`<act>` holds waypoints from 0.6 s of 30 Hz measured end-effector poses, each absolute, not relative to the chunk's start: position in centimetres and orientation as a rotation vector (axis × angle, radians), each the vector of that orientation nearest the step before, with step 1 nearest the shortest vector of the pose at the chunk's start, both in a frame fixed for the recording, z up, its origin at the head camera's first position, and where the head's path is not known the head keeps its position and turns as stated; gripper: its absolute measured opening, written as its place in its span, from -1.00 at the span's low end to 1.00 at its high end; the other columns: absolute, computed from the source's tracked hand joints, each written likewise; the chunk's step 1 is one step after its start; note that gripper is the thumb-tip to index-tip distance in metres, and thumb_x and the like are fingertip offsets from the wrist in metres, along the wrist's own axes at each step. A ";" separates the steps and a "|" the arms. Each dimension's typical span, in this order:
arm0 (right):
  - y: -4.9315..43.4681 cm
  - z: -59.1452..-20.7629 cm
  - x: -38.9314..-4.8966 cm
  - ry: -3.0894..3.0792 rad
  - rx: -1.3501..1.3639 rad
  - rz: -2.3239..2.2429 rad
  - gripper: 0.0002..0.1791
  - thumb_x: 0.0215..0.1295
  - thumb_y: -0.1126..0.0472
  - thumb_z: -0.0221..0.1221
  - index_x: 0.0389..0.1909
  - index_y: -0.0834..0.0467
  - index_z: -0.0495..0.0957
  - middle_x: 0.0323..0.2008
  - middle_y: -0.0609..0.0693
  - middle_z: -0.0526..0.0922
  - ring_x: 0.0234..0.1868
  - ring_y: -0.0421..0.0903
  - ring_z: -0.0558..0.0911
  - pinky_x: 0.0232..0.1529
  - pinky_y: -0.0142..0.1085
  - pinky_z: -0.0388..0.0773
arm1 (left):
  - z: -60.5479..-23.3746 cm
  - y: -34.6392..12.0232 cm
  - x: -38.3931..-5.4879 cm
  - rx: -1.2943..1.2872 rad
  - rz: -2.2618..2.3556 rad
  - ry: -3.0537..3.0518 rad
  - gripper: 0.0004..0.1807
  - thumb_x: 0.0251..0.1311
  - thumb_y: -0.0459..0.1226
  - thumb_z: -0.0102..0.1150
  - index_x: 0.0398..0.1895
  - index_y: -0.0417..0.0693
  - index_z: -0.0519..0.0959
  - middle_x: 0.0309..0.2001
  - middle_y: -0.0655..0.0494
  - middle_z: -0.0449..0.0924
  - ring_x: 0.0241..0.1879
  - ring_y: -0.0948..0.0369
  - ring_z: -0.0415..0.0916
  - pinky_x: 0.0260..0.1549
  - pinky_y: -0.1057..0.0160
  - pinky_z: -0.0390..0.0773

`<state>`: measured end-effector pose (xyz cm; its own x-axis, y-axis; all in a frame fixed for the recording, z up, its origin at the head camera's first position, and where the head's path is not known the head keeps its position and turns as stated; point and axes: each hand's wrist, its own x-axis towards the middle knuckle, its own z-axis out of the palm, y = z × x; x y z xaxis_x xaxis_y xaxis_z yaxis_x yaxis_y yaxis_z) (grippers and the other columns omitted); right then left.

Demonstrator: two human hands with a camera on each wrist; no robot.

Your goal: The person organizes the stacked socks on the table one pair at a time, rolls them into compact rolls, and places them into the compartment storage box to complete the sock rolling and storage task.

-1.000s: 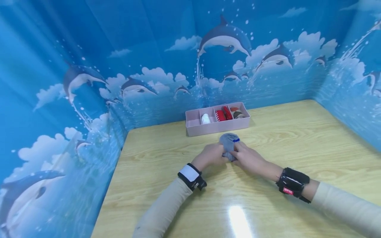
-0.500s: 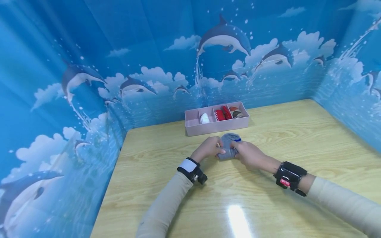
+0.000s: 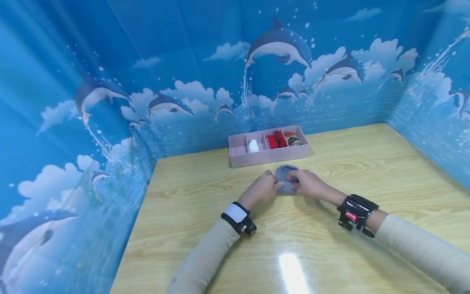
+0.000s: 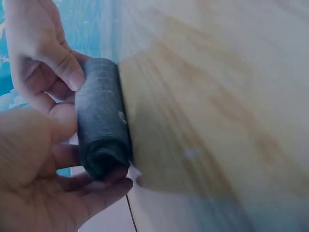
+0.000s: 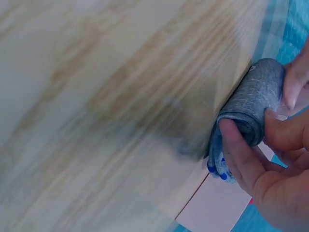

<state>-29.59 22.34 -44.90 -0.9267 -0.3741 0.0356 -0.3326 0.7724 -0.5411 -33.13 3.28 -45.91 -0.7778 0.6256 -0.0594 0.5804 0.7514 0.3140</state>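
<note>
A grey sock (image 3: 284,173), partly rolled up, lies on the wooden table between both hands. In the left wrist view the rolled sock (image 4: 102,106) forms a cylinder with its coiled end visible. My left hand (image 3: 260,189) pinches the left end of the roll between thumb and fingers. At the opposite end, my right hand (image 3: 310,186) grips it the same way, with fingertips at the coil in the right wrist view. Below the roll (image 5: 253,99), a loose part of the sock with blue marks shows there.
Behind the sock stands a pink divided box (image 3: 269,158) by the dolphin-printed curtain (image 3: 191,53). It holds a white bundle (image 3: 253,145), red items (image 3: 276,140) and a multicoloured bundle (image 3: 293,139); its leftmost compartment shows nothing inside. The wooden table (image 3: 205,171) extends around the hands.
Both hands have shifted their grip to the ends of the sock. The sock has become shorter and more rolled, moving slightly away from the body. The box has stayed put.
</note>
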 end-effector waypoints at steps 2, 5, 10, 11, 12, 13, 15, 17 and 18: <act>22.4 -45.0 -29.7 2.884 -0.551 -0.873 -0.85 0.25 0.48 0.25 -0.18 0.28 0.60 -0.31 0.10 0.65 -0.33 -0.08 0.54 -0.30 -0.24 0.49 | -46.1 3.2 -32.8 0.941 0.436 2.752 -0.55 0.43 0.04 0.12 -0.09 -0.20 0.69 0.00 -0.04 0.52 -0.16 0.21 0.50 -0.13 0.28 0.56; 22.5 -45.1 -29.5 2.930 -0.543 -0.870 -0.83 0.25 0.48 0.26 -0.17 0.27 0.59 -0.33 0.09 0.61 -0.32 -0.06 0.53 -0.30 -0.22 0.48 | -46.1 3.3 -32.6 0.975 0.376 2.775 -0.45 0.34 0.06 0.22 0.13 -0.21 0.63 0.09 -0.05 0.49 -0.04 0.20 0.49 0.03 0.26 0.56; 22.5 -45.8 -28.7 3.069 -0.661 -0.823 -0.82 0.27 0.49 0.23 -0.16 0.23 0.55 -0.33 0.08 0.54 -0.29 -0.05 0.53 -0.28 -0.17 0.54 | -45.8 3.8 -32.6 1.012 0.227 2.857 -0.52 0.35 0.00 0.22 0.14 -0.16 0.64 0.01 -0.02 0.61 -0.06 0.16 0.59 0.01 0.24 0.60; 22.5 -46.0 -28.5 3.089 -0.692 -0.811 -0.83 0.29 0.48 0.22 -0.15 0.24 0.56 -0.30 0.08 0.55 -0.27 -0.04 0.55 -0.26 -0.15 0.56 | -45.8 3.9 -32.6 1.017 0.190 2.871 -0.55 0.35 -0.01 0.22 0.10 -0.15 0.66 -0.02 -0.01 0.64 -0.08 0.15 0.61 0.00 0.24 0.61; 22.5 -46.1 -28.2 3.103 -0.719 -0.800 -0.84 0.31 0.46 0.21 -0.13 0.25 0.58 -0.28 0.09 0.56 -0.25 -0.04 0.56 -0.23 -0.13 0.58 | -45.7 4.0 -32.6 1.018 0.156 2.879 -0.59 0.36 -0.02 0.22 0.05 -0.14 0.68 -0.07 0.00 0.67 -0.10 0.15 0.63 -0.03 0.24 0.62; 22.5 -46.3 -27.9 3.121 -0.747 -0.781 -0.84 0.32 0.43 0.22 -0.10 0.27 0.59 -0.24 0.11 0.58 -0.21 -0.02 0.59 -0.19 -0.11 0.61 | -45.7 4.2 -32.6 1.028 0.116 2.884 -0.62 0.37 -0.03 0.21 -0.01 -0.13 0.69 -0.11 0.02 0.70 -0.12 0.15 0.66 -0.05 0.24 0.62; 22.8 -46.7 -27.3 3.148 -0.784 -0.729 -0.77 0.31 0.34 0.29 -0.04 0.31 0.62 -0.16 0.14 0.61 -0.12 0.01 0.62 -0.10 -0.07 0.64 | -45.5 4.5 -32.5 1.042 0.051 2.881 -0.66 0.39 -0.03 0.19 -0.09 -0.11 0.71 -0.18 0.05 0.73 -0.16 0.16 0.68 -0.07 0.24 0.63; 23.0 -46.9 -26.9 3.162 -0.788 -0.674 -0.67 0.26 0.26 0.37 0.00 0.32 0.64 -0.10 0.15 0.61 -0.05 0.04 0.60 -0.06 -0.04 0.63 | -45.3 4.8 -32.4 1.043 0.011 2.854 -0.67 0.42 -0.03 0.16 -0.16 -0.09 0.71 -0.27 0.10 0.74 -0.22 0.19 0.68 -0.13 0.25 0.62; 23.2 -46.9 -26.7 3.165 -0.790 -0.651 -0.61 0.23 0.23 0.40 0.02 0.33 0.64 -0.08 0.15 0.60 -0.03 0.06 0.60 -0.05 -0.04 0.62 | -45.2 4.9 -32.4 1.037 0.010 2.831 -0.68 0.44 -0.04 0.15 -0.18 -0.09 0.71 -0.32 0.12 0.72 -0.25 0.21 0.67 -0.16 0.26 0.62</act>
<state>-26.69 23.20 -46.91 -0.8712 -0.4122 0.2666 -0.4840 0.8123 -0.3255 -32.38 4.95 -45.19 -0.7566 0.6435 -0.1161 0.6427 0.7645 0.0495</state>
